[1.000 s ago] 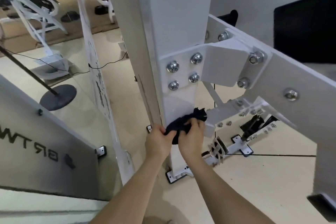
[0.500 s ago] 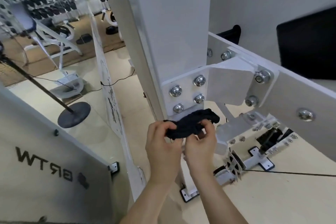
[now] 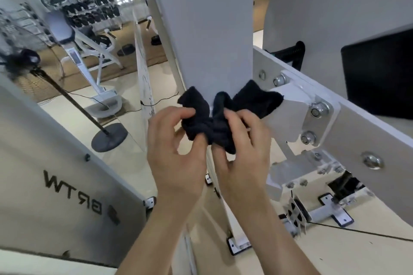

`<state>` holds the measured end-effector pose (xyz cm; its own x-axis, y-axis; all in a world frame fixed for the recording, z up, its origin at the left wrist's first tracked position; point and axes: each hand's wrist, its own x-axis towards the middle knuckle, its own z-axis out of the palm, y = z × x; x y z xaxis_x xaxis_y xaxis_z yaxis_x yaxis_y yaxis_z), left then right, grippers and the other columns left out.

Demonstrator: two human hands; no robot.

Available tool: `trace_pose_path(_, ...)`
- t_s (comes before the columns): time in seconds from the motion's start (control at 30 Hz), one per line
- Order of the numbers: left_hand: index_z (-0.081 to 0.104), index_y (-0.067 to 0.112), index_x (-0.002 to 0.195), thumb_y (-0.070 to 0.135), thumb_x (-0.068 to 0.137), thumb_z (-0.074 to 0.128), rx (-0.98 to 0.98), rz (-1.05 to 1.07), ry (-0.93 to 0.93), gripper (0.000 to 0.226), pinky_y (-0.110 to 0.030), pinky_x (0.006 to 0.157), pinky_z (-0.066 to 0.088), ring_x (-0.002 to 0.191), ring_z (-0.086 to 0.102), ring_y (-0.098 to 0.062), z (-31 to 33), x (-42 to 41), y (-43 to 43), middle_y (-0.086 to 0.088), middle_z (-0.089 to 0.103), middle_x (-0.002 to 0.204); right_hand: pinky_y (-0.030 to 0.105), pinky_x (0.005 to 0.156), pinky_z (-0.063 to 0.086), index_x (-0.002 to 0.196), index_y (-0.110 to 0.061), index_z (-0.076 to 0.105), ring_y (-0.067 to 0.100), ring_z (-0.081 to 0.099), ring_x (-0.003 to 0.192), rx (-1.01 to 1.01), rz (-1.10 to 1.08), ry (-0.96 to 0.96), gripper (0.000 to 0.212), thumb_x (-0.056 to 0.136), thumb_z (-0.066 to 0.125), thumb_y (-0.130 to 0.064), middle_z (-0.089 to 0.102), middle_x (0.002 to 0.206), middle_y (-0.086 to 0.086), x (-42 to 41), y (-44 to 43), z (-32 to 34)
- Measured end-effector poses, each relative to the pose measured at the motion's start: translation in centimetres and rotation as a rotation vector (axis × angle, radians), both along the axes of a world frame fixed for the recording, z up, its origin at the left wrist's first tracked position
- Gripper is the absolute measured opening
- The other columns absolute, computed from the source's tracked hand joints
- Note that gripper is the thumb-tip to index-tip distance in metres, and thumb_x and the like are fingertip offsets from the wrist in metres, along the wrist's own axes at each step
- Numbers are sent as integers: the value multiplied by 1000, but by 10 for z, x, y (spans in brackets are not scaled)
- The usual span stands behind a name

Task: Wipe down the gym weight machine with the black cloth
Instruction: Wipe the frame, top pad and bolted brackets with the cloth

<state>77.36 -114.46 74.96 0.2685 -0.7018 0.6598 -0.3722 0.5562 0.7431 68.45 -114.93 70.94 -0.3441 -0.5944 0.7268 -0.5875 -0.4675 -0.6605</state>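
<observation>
The cloth point(image 3: 214, 125) sits at the centre of the frame, bunched between both hands and rising above the fingertips; its lower folds are tucked inside the two grips, while three loose lobes stand free above them, one at the left, a narrow one in the middle and a broad one spreading to the right over the edge of the bracket point(image 3: 292, 114); it lies in front of the lower part of the white post point(image 3: 207, 29), though whether it touches the metal cannot be told; it is black, soft and thick, crumpled into deep folds; the left hand point(image 3: 176, 158) pinches the left part of it, thumb and curled fingers closed on the fabric, back of the hand to the camera; the right hand point(image 3: 243, 158) grips the middle, fingers bent over the folds, just beside the left hand with their fingertips nearly meeting; both forearms come up from the lower edge of the frame, converging toward the centre; to the right a white beam point(image 3: 368, 136) slopes down from the bracket, fixed by shiny bolts point(image 3: 317, 111); above it, at the right edge, is a black pad point(image 3: 380, 78); at lower left stands a grey panel point(image 3: 67, 174) with dark lettering; a fan base point(image 3: 109, 137) rests on the floor at left.
</observation>
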Motion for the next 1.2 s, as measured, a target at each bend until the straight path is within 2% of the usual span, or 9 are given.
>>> trace_pose_path(0.17, 67, 43, 97, -5, 72, 63, 124, 48, 11, 54, -34, 81, 56, 100, 61, -12, -29, -4, 5, 20, 63, 105, 16, 91, 43, 119, -5, 61, 19, 59, 100, 148, 107, -97, 39, 80, 62, -4, 58, 110, 7, 0, 2, -18)
trace_pose_path(0.33, 69, 50, 86, -2, 72, 77, 337, 46, -34, 55, -35, 81, 58, 83, 67, -8, -15, 5, 14, 13, 70, 91, 38, 67, 52, 99, -17, 68, 15, 55, 76, 224, 29, 17, 32, 70, 60, -26, 59, 88, -5, -19, 13, 13)
trace_pose_path(0.43, 69, 29, 103, 2, 73, 72, -1, 107, -290, 40, -24, 77, 55, 86, 61, -6, 18, 6, 23, 6, 65, 95, 29, 84, 49, 112, -8, 68, 17, 54, 95, 0, 41, 27, 32, 80, 63, -12, 61, 107, 2, -14, 18, 31)
trace_pose_path(0.5, 68, 13, 114, 2, 78, 67, -135, 214, -492, 38, -22, 82, 51, 89, 59, -13, 20, 6, 12, -4, 62, 102, 32, 92, 47, 121, -2, 63, 24, 56, 104, -26, 75, 42, 38, 84, 58, -4, 60, 118, 11, -7, 4, 30)
trace_pose_path(0.6, 66, 4, 120, 7, 86, 59, -175, 272, -775, 35, -37, 81, 53, 91, 61, -29, 15, 10, -3, -17, 64, 106, 34, 85, 52, 120, 0, 63, 27, 60, 100, 1, 80, 34, 36, 86, 54, -4, 60, 115, 14, -5, -4, 11)
trace_pose_path(0.77, 72, 7, 104, 10, 70, 66, -83, 159, -1113, 34, -35, 69, 45, 84, 51, -24, 6, -7, 3, -8, 61, 94, 27, 58, 45, 89, -11, 63, 11, 49, 73, 219, 22, -10, 19, 73, 53, -16, 53, 88, -4, -20, 10, -19)
trace_pose_path(0.93, 66, 2, 118, 0, 81, 66, -203, 258, -926, 37, -29, 78, 40, 88, 54, -29, 27, -12, 5, -17, 62, 106, 28, 84, 48, 132, -10, 56, 18, 50, 101, 80, -60, 78, 48, 84, 57, -14, 52, 118, 5, -29, 11, 10)
trace_pose_path(1.03, 62, 1, 123, 0, 73, 76, -125, 277, -1130, 53, -32, 79, 37, 92, 57, -36, 29, -18, -13, -20, 62, 108, 33, 77, 49, 141, -11, 47, 20, 48, 102, 179, -120, 202, 61, 82, 55, -22, 51, 121, 9, -31, -4, 16)
trace_pose_path(1.2, 65, 3, 121, 2, 67, 78, -147, 168, -1281, 55, -37, 79, 51, 99, 54, -33, 31, -25, -18, -16, 64, 114, 35, 59, 51, 130, -16, 54, 18, 56, 83, 332, -35, 114, 50, 81, 52, -23, 55, 104, -2, -37, 13, 0)
